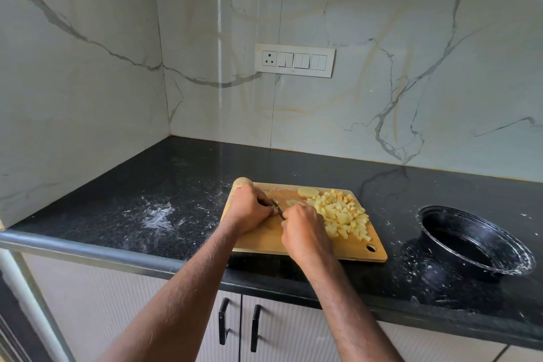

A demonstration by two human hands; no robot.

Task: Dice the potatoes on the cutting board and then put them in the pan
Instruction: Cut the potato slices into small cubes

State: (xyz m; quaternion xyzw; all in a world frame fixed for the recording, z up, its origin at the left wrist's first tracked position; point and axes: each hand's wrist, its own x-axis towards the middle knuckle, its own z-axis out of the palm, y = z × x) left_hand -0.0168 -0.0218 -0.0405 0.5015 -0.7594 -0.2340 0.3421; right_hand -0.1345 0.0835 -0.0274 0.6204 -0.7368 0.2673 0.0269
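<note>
The left hand (249, 209) sits on the board (296, 241) with its fingers curled down. It pinches a small bit of potato (274, 209) and holds it in place. Most of that bit is hidden under the fingers.

The right hand (302, 229) is curled tight round the handle of a knife (277, 206). The handle is hidden inside the hand. The blade pokes out toward the left hand and lies right against the bit of potato there.

A big pile of cubes (342, 214) lies on the right half of the board, just beside the right hand. A bigger uncut piece (308, 191) lies at the far edge of the board. A whole potato (242, 182) sits at the far left corner, just past the left hand.

The pan (473, 241) is black and stands on the counter (147, 185) to the right of the board, a little apart from it. It looks tipped, with its open mouth turned toward the board.

The near edge of the board is close to the front edge of the counter. To the left of the board the counter is dark and wide, with white smears (158, 214) on it.
</note>
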